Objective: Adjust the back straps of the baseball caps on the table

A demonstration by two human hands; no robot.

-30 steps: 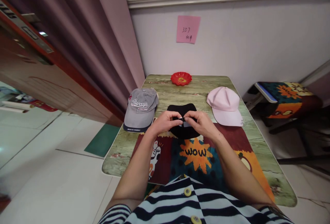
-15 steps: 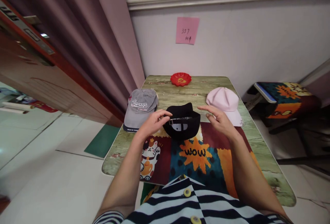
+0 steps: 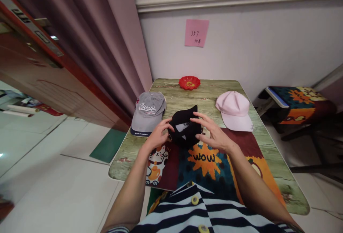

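Observation:
A black cap (image 3: 183,134) is at the middle of the table, tilted, its pale inside label and lettering showing through the opening. My left hand (image 3: 158,135) grips the cap's left edge with bent fingers and thumb. On its right edge lie the fingers and thumb of my right hand (image 3: 213,133), the cap between them. A grey cap (image 3: 150,109) with "Always" on its front sits left of my left hand. To the right of my right hand is a pink cap (image 3: 233,106), its brim facing forward.
A red scalloped dish (image 3: 189,82) stands at the back of the wood-patterned table (image 3: 171,95). Under the black cap lies a colourful mat (image 3: 184,176) with "WOW" and a cat. A stool (image 3: 297,100) is at the right; a door (image 3: 53,79) and curtain flank the left.
The black cap has turned and tilted, its opening now facing differently. My right hand has moved left onto the cap's edge; my left hand has stayed at its left side.

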